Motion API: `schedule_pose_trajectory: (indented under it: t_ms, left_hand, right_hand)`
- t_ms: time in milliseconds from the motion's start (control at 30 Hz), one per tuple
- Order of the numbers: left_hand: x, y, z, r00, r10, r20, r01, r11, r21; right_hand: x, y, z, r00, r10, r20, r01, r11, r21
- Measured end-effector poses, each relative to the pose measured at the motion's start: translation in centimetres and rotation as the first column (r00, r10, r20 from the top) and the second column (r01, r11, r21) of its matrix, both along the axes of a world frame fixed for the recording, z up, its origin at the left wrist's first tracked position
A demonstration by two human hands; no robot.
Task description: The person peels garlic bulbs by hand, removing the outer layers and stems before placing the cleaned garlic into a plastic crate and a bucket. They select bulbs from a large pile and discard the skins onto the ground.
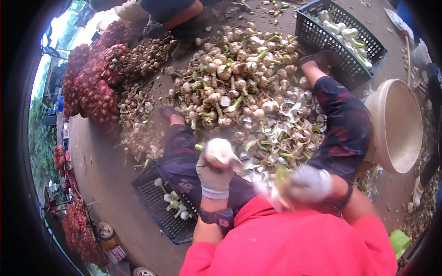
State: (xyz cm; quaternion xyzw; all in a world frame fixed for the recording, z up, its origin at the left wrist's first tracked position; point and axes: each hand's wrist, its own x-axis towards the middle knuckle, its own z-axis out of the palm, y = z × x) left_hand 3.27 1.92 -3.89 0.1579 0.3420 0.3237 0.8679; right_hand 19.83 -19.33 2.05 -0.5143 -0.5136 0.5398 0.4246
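Got a round white garlic bulb (218,151) gripped in the curled fingers of the pale-gloved left hand (214,177), right on the near side of a big heap of brownish, green-stalked bulbs (235,87). Can't tell if open or closed for the fingers of the whitish-gloved right hand (311,183), also on the heap's near side but further right: way too blurry, with pale greenish stuff (280,180) by the tips. Can also spot a black perforated plastic crate (324,43) at the heap's far right, plus bulging red mesh sacks (94,92) off to its left.
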Motion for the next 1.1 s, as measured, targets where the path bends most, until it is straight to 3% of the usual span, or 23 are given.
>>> schedule_pose_trajectory:
  t_ms: [33, 67, 133, 167, 200, 233, 267, 300, 367, 400, 467, 533, 600, 667, 700, 733, 767, 800, 867, 900, 933, 1067, 1100]
  left_hand:
    - [0.7, 0.9, 2.0, 0.984, 0.047, 0.173, -0.003, 0.969, -0.248]
    - [-1.2, 3.5, -2.2, 0.941, -0.045, 0.335, 0.114, 0.975, -0.189]
    - [-1.0, 4.3, -1.5, 0.93, -0.017, 0.368, 0.114, 0.963, -0.245]
    - [-0.4, 3.7, 0.0, 0.966, -0.003, 0.258, 0.073, 0.962, -0.262]
    - [0.5, 2.7, 1.3, 0.989, 0.007, 0.147, 0.035, 0.96, -0.277]
    - [0.8, 2.1, 1.2, 0.98, -0.02, 0.197, 0.075, 0.958, -0.278]
    - [2.0, 0.7, 3.1, 0.997, -0.009, 0.078, 0.031, 0.958, -0.284]
    - [2.7, -0.3, 4.1, 1.0, -0.024, 0.008, 0.026, 0.953, -0.301]
    - [2.6, -1.7, 3.4, 0.997, -0.034, -0.063, 0.011, 0.943, -0.332]
    - [1.7, -2.1, 1.7, 0.987, -0.126, 0.1, 0.149, 0.952, -0.268]
    - [1.4, -2.3, 1.1, 0.941, -0.264, 0.21, 0.296, 0.944, -0.144]
    - [1.6, -2.5, 1.4, 0.923, -0.259, 0.286, 0.33, 0.913, -0.238]
    - [1.7, -3.0, 0.1, 0.963, -0.2, 0.181, 0.193, 0.98, 0.056]
    - [0.4, -1.4, -1.7, 0.899, -0.301, 0.317, 0.312, 0.95, 0.014]
    - [0.4, -1.2, -1.7, 0.918, -0.254, 0.305, 0.293, 0.952, -0.091]
    - [0.6, -1.1, -1.8, 0.933, -0.213, 0.289, 0.275, 0.942, -0.195]
    - [1.4, -1.9, -1.1, 0.983, -0.169, 0.079, 0.179, 0.972, -0.154]
    - [1.4, -2.2, -1.3, 0.981, -0.174, 0.084, 0.186, 0.97, -0.159]
    - [2.0, -3.0, -1.2, 0.955, -0.289, -0.063, 0.288, 0.957, -0.028]
    - [2.4, -3.6, -0.6, 0.951, -0.292, -0.102, 0.287, 0.956, -0.065]
    - [2.2, -4.0, -0.9, 0.95, -0.296, -0.102, 0.289, 0.954, -0.079]
    - [0.8, -1.7, 0.2, 0.973, -0.153, 0.174, 0.213, 0.886, -0.411]
    - [0.1, -0.6, 3.0, 0.989, -0.083, -0.123, 0.038, 0.944, -0.328]
  right_hand:
    - [-0.5, -0.5, 0.8, 0.774, 0.164, -0.611, -0.144, 0.986, 0.082]
    - [0.0, -2.5, 0.5, 0.326, 0.215, -0.921, -0.289, 0.95, 0.119]
    - [4.1, -3.2, -6.2, 0.408, 0.75, -0.52, -0.211, 0.632, 0.746]
    - [4.6, -2.0, -4.5, 0.414, 0.752, -0.513, -0.212, 0.628, 0.749]
    - [4.9, -1.2, -2.2, 0.861, 0.446, -0.246, -0.354, 0.871, 0.34]
    - [4.7, -0.2, 0.7, 0.945, 0.165, 0.284, -0.141, 0.985, -0.102]
    - [4.1, 0.5, 2.3, 0.621, 0.076, 0.78, 0.308, 0.891, -0.333]
    - [3.2, 1.0, 1.5, 0.644, -0.076, 0.761, 0.315, 0.933, -0.173]
    - [1.6, 2.8, 1.3, 0.791, -0.281, 0.543, 0.351, 0.936, -0.028]
    - [0.8, 3.9, 2.0, 0.874, -0.347, 0.34, 0.385, 0.922, -0.049]
    - [-1.2, 5.6, -0.2, 0.844, -0.44, 0.307, 0.446, 0.893, 0.055]
    - [-1.2, 5.4, 0.3, 0.87, -0.434, 0.236, 0.465, 0.88, -0.099]
    - [0.2, 3.3, 2.2, 0.877, -0.217, -0.429, 0.044, 0.925, -0.377]
    - [1.5, 0.9, 1.5, 0.87, 0.055, -0.489, 0.095, 0.956, 0.277]
    - [2.8, 1.0, 2.0, 0.8, 0.196, -0.567, 0.011, 0.94, 0.34]
    - [3.0, 0.6, 2.0, 0.941, -0.063, -0.332, 0.078, 0.996, 0.031]
    - [2.8, 1.8, 1.2, 0.957, -0.082, 0.277, 0.143, 0.968, -0.207]
    - [2.2, 3.3, -0.1, 0.638, 0.076, 0.767, 0.326, 0.875, -0.357]
    - [1.0, 3.8, -1.7, 0.412, -0.136, 0.901, 0.333, 0.943, -0.01]
    - [0.2, 3.9, -1.4, 0.655, -0.275, 0.704, 0.38, 0.925, 0.007]
    - [-0.7, 4.7, -1.6, 0.7, -0.288, 0.653, 0.417, 0.908, -0.047]
    - [-0.7, 6.6, -4.8, 0.686, -0.082, 0.723, 0.278, 0.948, -0.156]
    - [-0.5, 6.9, -5.2, 0.686, -0.089, 0.722, 0.272, 0.952, -0.141]
